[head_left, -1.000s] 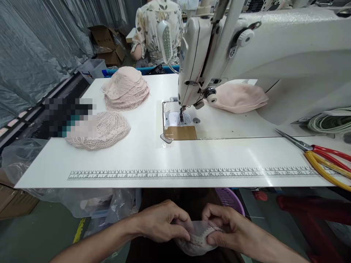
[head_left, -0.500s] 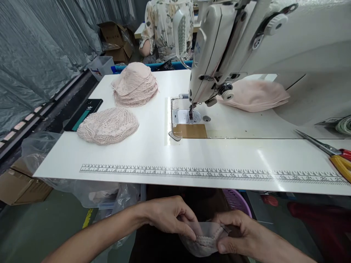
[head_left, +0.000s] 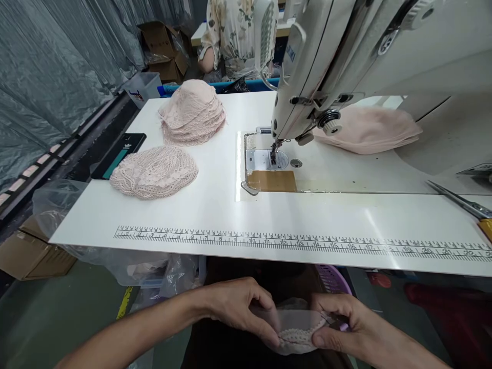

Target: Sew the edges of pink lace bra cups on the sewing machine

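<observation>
Hands: our left hand [head_left: 234,307] and right hand [head_left: 346,328] sit low, nearer than the table's near edge, and both pinch the pink lace piece [head_left: 298,333] between thumb and fingers.
Lace piece: it spans the gap between our hands, scalloped trim uppermost (the underside is hidden).
Surface: we see a white table [head_left: 230,210] with a printed ruler [head_left: 269,241] along its near edge.
Machine: a white sewing machine [head_left: 346,56] fills the far right, its needle over the metal plate [head_left: 269,160].
Left of the machine: a lace stack [head_left: 194,113] lies far, a flatter lace pile [head_left: 154,171] nearer, and a dark phone [head_left: 117,154] just beside it at the table edge.
Right: plain pink cups [head_left: 369,130] lie behind the machine head; scissors [head_left: 461,202] lie at the right edge.
Room: grey plastic sheeting [head_left: 46,66] hangs on the left, cardboard boxes [head_left: 165,46] stand far back, and a person in a floral top [head_left: 230,36] sits beyond the table.
Below: a purple basket [head_left: 332,279] and a clear bag [head_left: 115,261] show under the table.
</observation>
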### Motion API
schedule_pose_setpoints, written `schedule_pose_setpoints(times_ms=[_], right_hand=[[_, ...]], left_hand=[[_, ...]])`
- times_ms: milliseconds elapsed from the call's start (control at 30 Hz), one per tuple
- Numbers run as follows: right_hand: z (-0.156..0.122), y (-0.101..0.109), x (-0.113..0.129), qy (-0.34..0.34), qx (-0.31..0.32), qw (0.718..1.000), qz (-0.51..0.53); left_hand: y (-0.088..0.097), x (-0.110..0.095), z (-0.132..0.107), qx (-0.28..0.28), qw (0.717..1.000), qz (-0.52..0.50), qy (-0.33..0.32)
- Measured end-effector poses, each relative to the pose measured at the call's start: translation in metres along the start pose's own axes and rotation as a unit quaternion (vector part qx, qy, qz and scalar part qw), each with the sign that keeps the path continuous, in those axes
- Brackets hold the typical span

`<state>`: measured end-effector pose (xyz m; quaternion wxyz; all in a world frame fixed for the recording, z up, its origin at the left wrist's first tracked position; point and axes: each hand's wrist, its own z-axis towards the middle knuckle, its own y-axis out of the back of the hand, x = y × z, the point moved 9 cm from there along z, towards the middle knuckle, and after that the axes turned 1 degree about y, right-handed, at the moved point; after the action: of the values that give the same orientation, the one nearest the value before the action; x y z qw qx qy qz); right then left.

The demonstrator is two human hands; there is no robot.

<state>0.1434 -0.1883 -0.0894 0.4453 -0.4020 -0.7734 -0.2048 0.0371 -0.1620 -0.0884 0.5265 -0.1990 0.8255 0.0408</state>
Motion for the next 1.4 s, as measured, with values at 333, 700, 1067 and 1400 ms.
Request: schedule_pose_setpoints(times_ms=[333, 700, 1067, 1400], right_hand=[[0.009, -0.021, 0.011, -0.011, 0.066, 0.997, 0.024], [0.004, -0.003, 0.000, -0.025, 0.019, 0.998, 0.058], [0.004, 0.001, -0.006, -0.024, 0.025, 0.999, 0.017], [0.005, -0.001, -0.009, -0.035, 0.022, 0.999, 0.026]], left_hand=[[-0.006, 0.001, 0.000, 0.014, 0.998, -0.038, 0.039], [0.001, 0.017, -0.006, 0.017, 0.998, -0.024, 0.062], [-0.003, 0.015, -0.004, 0.062, 0.997, -0.041, 0.033], [-0.004, 0.019, -0.004, 0.076, 0.996, -0.035, 0.023]])
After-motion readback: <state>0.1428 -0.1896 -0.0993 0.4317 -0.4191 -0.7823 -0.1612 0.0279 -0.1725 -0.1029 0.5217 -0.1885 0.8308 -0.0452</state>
